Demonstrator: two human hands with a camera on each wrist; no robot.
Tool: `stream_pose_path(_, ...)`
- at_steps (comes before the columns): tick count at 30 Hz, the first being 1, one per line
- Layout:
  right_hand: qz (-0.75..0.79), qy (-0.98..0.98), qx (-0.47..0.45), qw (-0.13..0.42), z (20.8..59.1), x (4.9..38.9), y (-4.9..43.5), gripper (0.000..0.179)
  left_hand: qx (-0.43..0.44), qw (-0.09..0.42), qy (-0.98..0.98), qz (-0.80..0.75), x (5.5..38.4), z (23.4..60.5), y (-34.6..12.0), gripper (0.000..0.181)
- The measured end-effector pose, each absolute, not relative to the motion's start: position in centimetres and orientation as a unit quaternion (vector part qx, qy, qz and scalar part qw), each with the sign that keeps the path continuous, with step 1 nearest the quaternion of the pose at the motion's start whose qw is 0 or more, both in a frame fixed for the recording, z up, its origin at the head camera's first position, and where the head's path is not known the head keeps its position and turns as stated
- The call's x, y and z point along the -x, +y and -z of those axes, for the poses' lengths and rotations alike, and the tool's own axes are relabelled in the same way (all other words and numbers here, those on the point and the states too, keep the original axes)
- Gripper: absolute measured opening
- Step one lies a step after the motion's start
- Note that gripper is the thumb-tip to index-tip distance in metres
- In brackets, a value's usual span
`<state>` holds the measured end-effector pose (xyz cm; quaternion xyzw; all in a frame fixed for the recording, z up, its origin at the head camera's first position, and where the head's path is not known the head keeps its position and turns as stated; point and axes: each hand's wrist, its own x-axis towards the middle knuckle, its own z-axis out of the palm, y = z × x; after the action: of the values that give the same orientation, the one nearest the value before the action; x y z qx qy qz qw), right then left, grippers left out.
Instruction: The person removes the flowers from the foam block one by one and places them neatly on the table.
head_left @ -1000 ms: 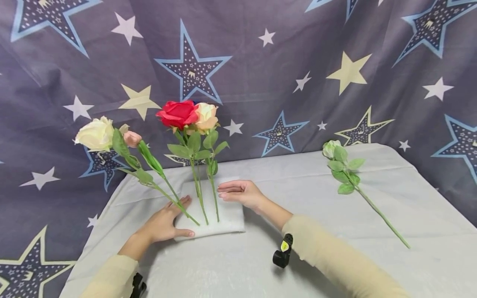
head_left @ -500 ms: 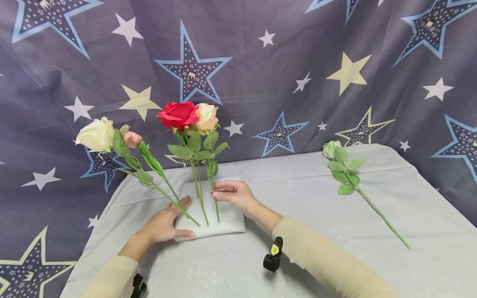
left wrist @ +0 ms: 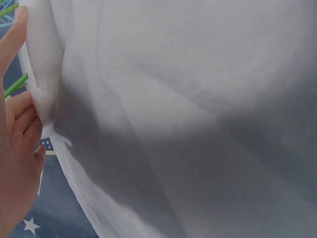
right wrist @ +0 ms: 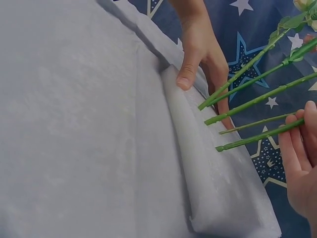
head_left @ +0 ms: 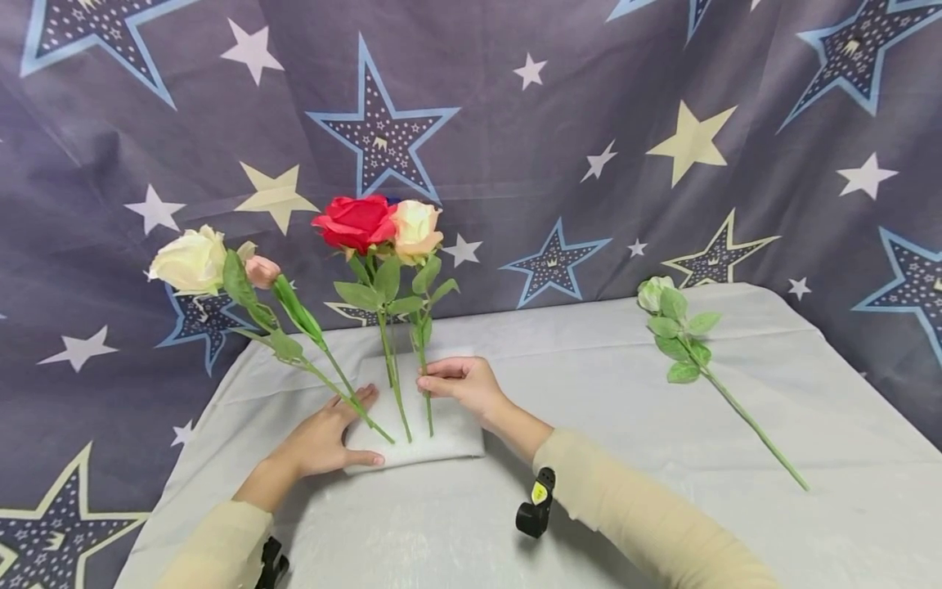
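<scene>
My left hand (head_left: 321, 442) rests spread on the left side of a white soft wrapped slab (head_left: 458, 438). With thumb and fingers my right hand (head_left: 467, 386) pinches the stem of a peach rose (head_left: 417, 231), midway up. The rose's lower stem end lies against the slab. Left of it are a red rose (head_left: 356, 222) and a blue flower, mostly hidden behind. A cream rose (head_left: 189, 260) and a pink bud (head_left: 261, 272) lean left over my left hand. In the right wrist view, several green stems (right wrist: 247, 105) cross the slab.
A pale green-white rose (head_left: 653, 294) with a leafy stem lies on the right part of the cloth-covered table (head_left: 589, 393). Behind the table hangs a dark curtain (head_left: 478, 147) with stars. Black wrist cameras sit at both sleeves.
My right hand has moved left to the peach rose's stem and taken hold of it. The red and peach blooms have shifted slightly right. My left hand stays in place.
</scene>
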<state>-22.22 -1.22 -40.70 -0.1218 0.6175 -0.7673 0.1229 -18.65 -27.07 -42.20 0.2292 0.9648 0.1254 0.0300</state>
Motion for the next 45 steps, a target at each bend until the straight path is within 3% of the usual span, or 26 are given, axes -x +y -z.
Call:
stream_pose_path(20,0.766,0.614,0.161,0.108,40.5,22.0,-0.5,0.027,-0.225,0.032,0.966,-0.121,18.7,42.1,-27.3,0.104)
stream_pose_path(45,0.787,0.603,0.119,0.055,40.1,22.0,0.2,0.026,-0.218,0.027,0.966,-0.137,18.5,42.4,-26.9,0.106)
